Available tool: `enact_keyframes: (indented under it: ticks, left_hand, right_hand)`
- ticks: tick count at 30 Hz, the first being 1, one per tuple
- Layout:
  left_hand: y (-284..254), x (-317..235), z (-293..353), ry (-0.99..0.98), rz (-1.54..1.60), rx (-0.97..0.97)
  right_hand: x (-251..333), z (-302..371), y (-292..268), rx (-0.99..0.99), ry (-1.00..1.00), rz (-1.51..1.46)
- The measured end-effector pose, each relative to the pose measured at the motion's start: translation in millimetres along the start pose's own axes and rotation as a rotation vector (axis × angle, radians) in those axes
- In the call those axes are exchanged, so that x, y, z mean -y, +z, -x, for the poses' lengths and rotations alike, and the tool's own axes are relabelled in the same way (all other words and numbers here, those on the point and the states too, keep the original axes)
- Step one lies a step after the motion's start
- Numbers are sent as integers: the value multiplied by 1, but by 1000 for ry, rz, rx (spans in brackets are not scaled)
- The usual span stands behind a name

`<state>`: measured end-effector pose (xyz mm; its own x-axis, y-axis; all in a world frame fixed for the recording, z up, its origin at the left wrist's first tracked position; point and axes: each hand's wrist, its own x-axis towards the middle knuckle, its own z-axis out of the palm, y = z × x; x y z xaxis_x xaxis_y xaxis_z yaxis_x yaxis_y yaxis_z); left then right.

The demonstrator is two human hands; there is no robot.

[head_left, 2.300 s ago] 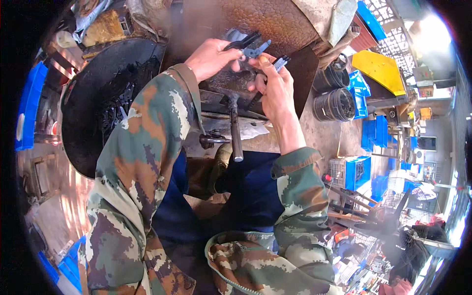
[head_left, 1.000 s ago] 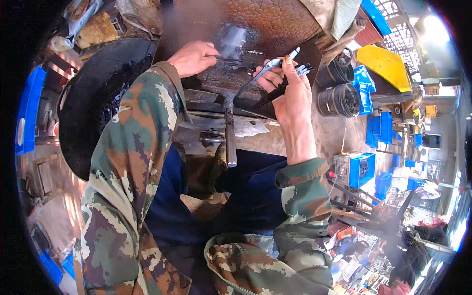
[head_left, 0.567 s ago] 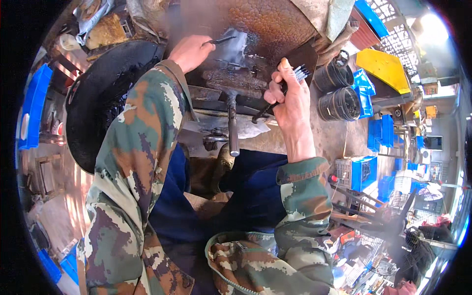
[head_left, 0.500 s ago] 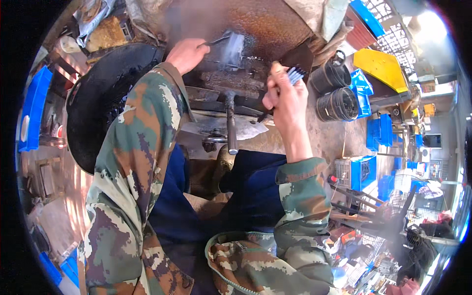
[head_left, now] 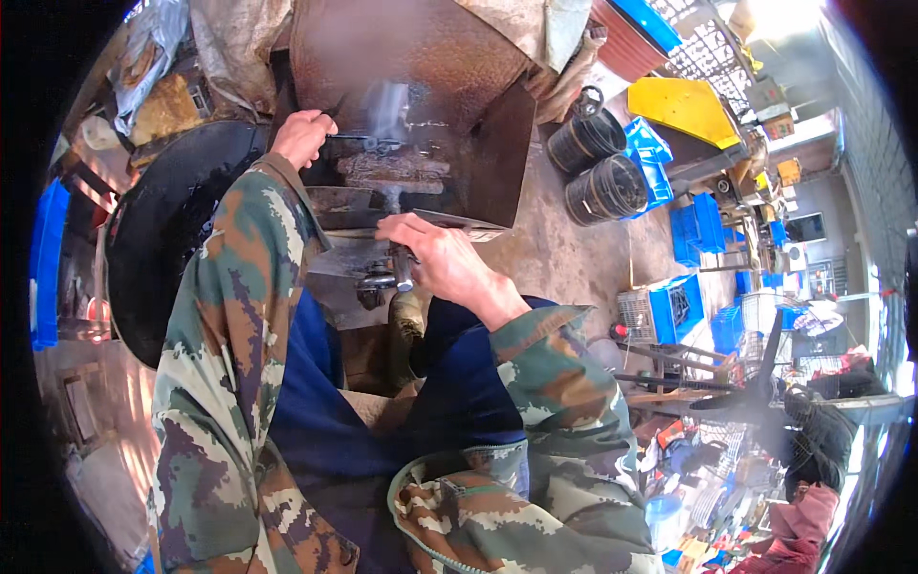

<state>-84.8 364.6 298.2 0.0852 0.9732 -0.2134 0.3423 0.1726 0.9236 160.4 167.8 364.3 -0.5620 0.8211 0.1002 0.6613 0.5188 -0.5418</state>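
Your left hand (head_left: 302, 138) pinched the dark piece (head_left: 352, 137) while your right hand (head_left: 448, 260) gripped the bar (head_left: 404, 272), seemingly a positioning step, the next move calling for steady alignment.

I have the left hand (head_left: 304, 139) beyond the metal rod (head_left: 404, 275) and to its left, fingers (head_left: 317, 121) curled in — arm (head_left: 229, 316) stretched forward. The right hand (head_left: 448, 256) I see over the rod's far part, back upward, fingers bent leftward — forearm (head_left: 550, 354) slanting in from the rod's right.
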Motion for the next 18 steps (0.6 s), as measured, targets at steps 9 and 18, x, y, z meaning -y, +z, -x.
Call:
enact_keyframes:
  ticks: [9,18]
  left_hand:
    - [12,-22,10,48,412,-134]
    - [15,-42,23,92,574,-371]
  right_hand:
    - [-9,-19,-12,-299,46,-208]
    - [-12,-100,-37,-661,325,-587]
